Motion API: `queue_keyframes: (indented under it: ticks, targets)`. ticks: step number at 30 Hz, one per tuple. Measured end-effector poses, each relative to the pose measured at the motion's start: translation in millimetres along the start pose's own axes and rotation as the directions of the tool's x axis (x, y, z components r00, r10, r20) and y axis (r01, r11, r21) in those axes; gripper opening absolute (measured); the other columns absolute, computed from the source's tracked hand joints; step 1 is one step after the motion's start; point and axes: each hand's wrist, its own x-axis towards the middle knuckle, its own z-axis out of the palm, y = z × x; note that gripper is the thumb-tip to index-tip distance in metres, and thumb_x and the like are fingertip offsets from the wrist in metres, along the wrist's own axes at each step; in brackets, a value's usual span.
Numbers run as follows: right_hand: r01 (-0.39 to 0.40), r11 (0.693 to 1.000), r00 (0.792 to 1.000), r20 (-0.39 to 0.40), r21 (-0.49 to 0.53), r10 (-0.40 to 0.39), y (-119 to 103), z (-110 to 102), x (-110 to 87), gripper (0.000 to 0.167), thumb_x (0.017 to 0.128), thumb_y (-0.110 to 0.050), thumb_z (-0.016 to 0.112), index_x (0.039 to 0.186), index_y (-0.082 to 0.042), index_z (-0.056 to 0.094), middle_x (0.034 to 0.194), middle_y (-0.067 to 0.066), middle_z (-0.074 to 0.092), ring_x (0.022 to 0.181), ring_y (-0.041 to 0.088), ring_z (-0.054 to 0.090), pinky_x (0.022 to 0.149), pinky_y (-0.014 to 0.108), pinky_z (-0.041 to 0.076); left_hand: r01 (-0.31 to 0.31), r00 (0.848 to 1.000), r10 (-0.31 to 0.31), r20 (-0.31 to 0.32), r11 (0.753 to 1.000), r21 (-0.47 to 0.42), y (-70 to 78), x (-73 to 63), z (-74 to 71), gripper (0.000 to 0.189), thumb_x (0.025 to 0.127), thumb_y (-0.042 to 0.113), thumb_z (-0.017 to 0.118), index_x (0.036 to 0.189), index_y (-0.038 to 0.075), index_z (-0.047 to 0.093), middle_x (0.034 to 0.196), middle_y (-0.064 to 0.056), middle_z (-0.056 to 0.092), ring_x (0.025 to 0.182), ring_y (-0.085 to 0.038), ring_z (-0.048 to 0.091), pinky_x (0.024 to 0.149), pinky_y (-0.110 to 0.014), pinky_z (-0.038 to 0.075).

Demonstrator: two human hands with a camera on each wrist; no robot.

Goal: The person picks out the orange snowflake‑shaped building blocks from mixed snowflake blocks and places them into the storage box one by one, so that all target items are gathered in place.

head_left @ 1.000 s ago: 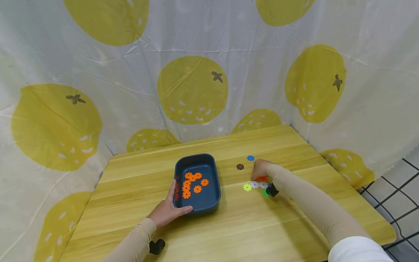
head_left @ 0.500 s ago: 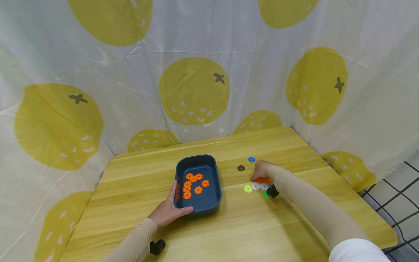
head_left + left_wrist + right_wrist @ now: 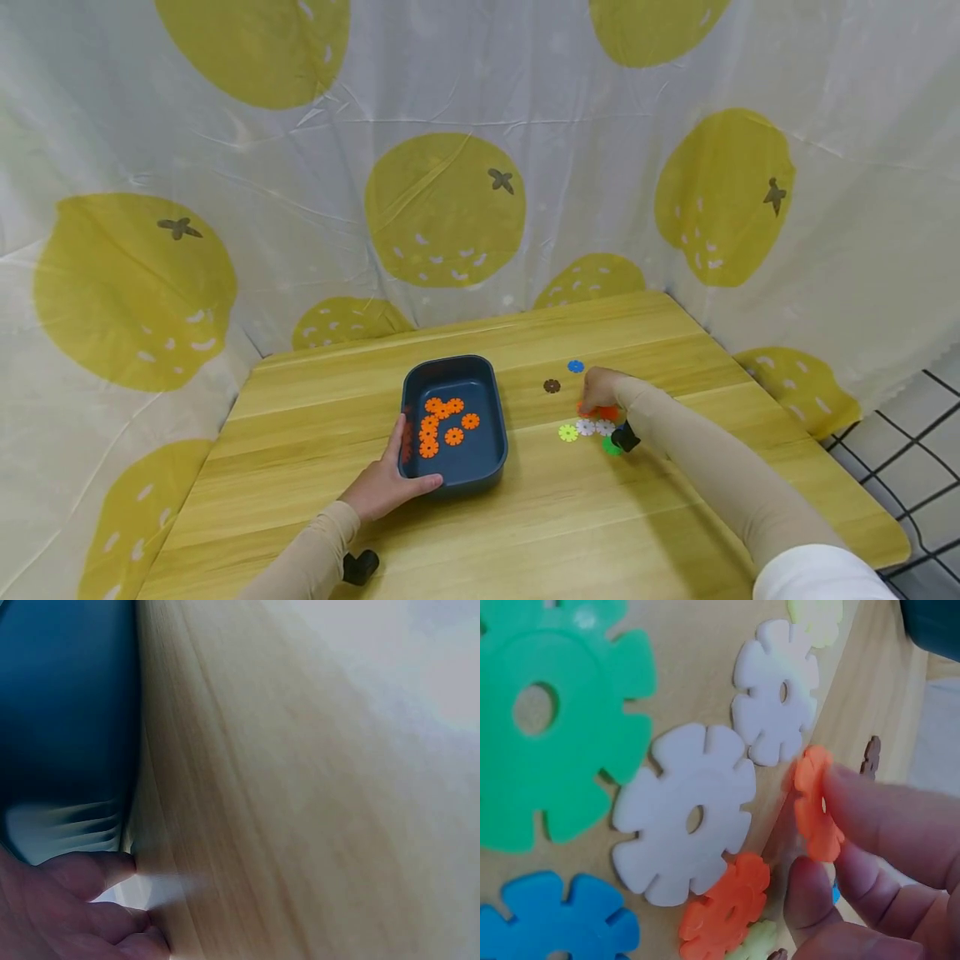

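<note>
My left hand (image 3: 382, 487) holds the corner of a dark blue tray (image 3: 489, 433), fingers along its left side and thumb on the near rim. Several orange snowflake discs (image 3: 453, 436) lie inside it. To the right of the tray, my right hand (image 3: 602, 390) pinches an orange snowflake disc (image 3: 815, 806), tilted on edge between thumb and fingers. Close below that hand lies a second orange disc (image 3: 727, 907). Two white discs (image 3: 686, 814), a green disc (image 3: 570, 765) and a blue disc (image 3: 562, 915) are grouped beside it.
A yellow-green disc (image 3: 567, 432) sits left of the white ones. Farther back are a brown disc (image 3: 552, 386) and another blue disc (image 3: 576, 366). A lemon-print curtain (image 3: 446, 208) stands behind the wooden table (image 3: 315, 392), with a black wire grid (image 3: 911, 467) at the right.
My right fingers have drawn back slightly over the orange discs, which now show more. The left hand and the tray keep their places; the head view has shifted a little.
</note>
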Motion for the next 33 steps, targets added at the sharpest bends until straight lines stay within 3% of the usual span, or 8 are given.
queue_keyframes:
  ticks: [7,12,18,23,26,29,33]
  targets:
    - [0.010,0.995,1.000,0.002,0.103,-0.010,-1.6,-5.8,4.4,0.038,0.095,-0.010,0.065,0.062,-0.017,0.046,0.059,-0.005,0.041,0.052,0.009,0.033,0.051,0.023,0.031,0.001,1.000,-0.001,-0.004,1.000,0.001,0.5,-0.2,-0.1,0.129,0.077,0.064,0.078,0.164,0.025,-0.009,0.148,-0.035,0.048,0.105,-0.042,0.070,0.094,-0.058,0.054]
    - [0.063,0.987,0.998,-0.017,0.149,-0.062,-16.1,-20.9,3.1,0.041,0.098,-0.009,0.060,0.062,-0.016,0.041,0.057,-0.007,0.032,0.047,0.007,0.021,0.047,0.023,0.023,0.004,1.000,-0.004,-0.007,1.000,0.002,0.2,-1.1,-0.9,0.129,0.078,0.064,0.078,0.164,0.026,-0.010,0.150,-0.035,0.045,0.108,-0.044,0.069,0.096,-0.059,0.053]
    - [0.159,0.980,0.985,-0.086,0.118,-0.149,-54.9,-40.5,3.0,0.017,0.100,-0.014,0.063,0.086,-0.003,0.065,0.072,0.000,0.055,0.050,0.008,0.030,0.051,0.025,0.032,-0.001,1.000,0.001,-0.009,1.000,0.005,-0.1,-0.7,-0.9,0.130,0.077,0.065,0.078,0.164,0.026,-0.011,0.149,-0.036,0.046,0.105,-0.044,0.070,0.094,-0.059,0.054]
    - [0.185,0.975,0.980,-0.101,0.124,-0.173,-95.3,-46.8,5.1,0.019,0.101,-0.019,0.063,0.089,-0.004,0.066,0.070,-0.001,0.053,0.049,0.010,0.028,0.050,0.027,0.031,-0.003,1.000,0.003,-0.009,1.000,0.001,-1.4,-0.7,0.3,0.130,0.077,0.065,0.078,0.164,0.025,-0.009,0.151,-0.035,0.045,0.107,-0.043,0.069,0.095,-0.058,0.054]
    - [0.201,0.968,0.977,-0.100,0.147,-0.188,-118.7,-43.8,8.1,0.020,0.101,-0.020,0.064,0.087,-0.007,0.065,0.065,-0.004,0.048,0.046,0.010,0.022,0.046,0.026,0.026,-0.003,1.000,0.003,-0.011,1.000,-0.001,-1.4,-1.1,0.8,0.130,0.077,0.065,0.078,0.164,0.026,-0.009,0.152,-0.034,0.044,0.109,-0.043,0.069,0.096,-0.059,0.053]
    - [0.225,0.955,0.973,-0.094,0.194,-0.210,-139.9,-35.9,10.1,0.018,0.100,-0.019,0.065,0.088,-0.006,0.067,0.073,-0.003,0.058,0.045,0.010,0.022,0.045,0.025,0.025,-0.004,1.000,0.004,-0.012,1.000,0.000,-0.2,-1.2,0.9,0.129,0.077,0.065,0.078,0.164,0.026,-0.009,0.152,-0.033,0.044,0.110,-0.044,0.068,0.097,-0.059,0.053]
    - [0.247,0.943,0.969,-0.074,0.222,-0.236,-163.7,-18.9,14.9,0.018,0.100,-0.018,0.066,0.088,-0.005,0.069,0.072,-0.001,0.057,0.045,0.011,0.023,0.045,0.026,0.025,-0.008,1.000,0.008,-0.009,1.000,-0.003,1.5,-1.1,1.2,0.130,0.077,0.066,0.078,0.164,0.026,-0.010,0.153,-0.033,0.043,0.110,-0.045,0.068,0.097,-0.061,0.052]
